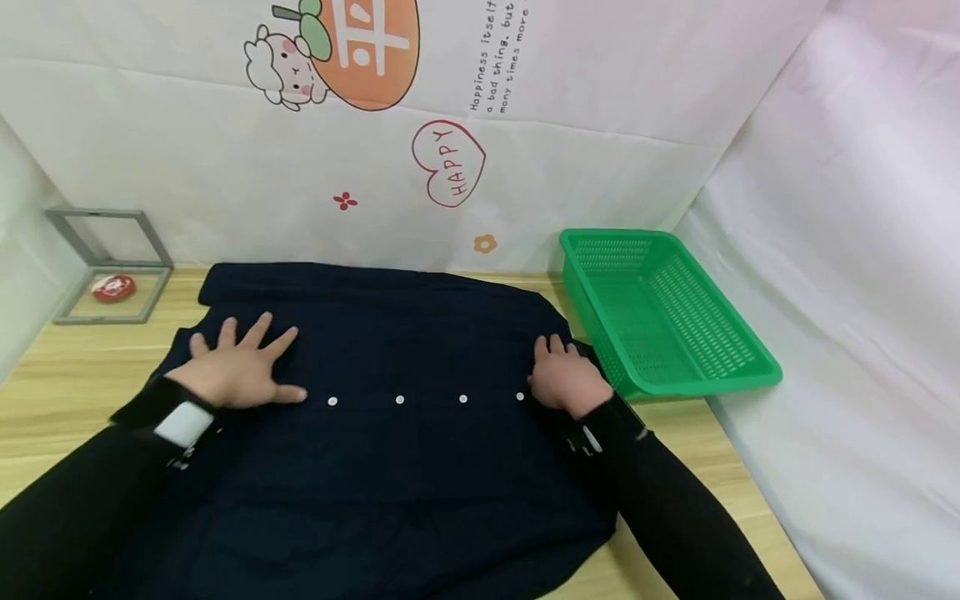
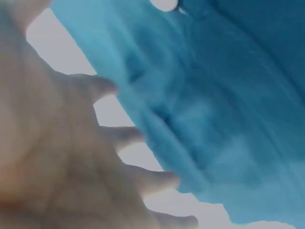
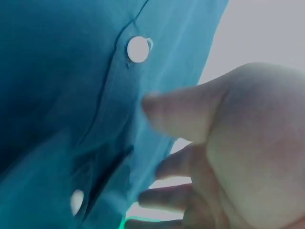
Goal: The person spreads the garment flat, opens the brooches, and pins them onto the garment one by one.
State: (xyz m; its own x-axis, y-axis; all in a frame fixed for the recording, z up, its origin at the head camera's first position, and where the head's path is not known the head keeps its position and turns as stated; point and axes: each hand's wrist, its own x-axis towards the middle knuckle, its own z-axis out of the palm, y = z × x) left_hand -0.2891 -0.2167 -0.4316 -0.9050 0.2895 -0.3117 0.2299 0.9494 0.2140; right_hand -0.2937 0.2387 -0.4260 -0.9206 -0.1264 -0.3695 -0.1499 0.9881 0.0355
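Note:
A dark navy button-up shirt [image 1: 412, 342] lies spread out, its white buttons in a row across it from left to right. My left hand [image 1: 238, 373] is over the shirt's left part, fingers spread wide, the thumb pointing toward the button row. In the left wrist view its palm faces the cloth, which looks blue there. Beside the rightmost visible button, my right hand [image 1: 567, 379] is at the shirt's right end, near the basket. The right wrist view shows its thumb and fingers [image 3: 167, 198] extended over the cloth, gripping nothing; a button [image 3: 138, 49] lies near the thumb tip.
A green plastic basket [image 1: 592, 312] stands at the back right, close to the right hand. At the back left is an open grey-framed clear case [image 1: 153, 296] with a small red-and-white item [image 1: 113, 288] in it. White printed cloth hangs behind the wooden table [image 1: 52, 392].

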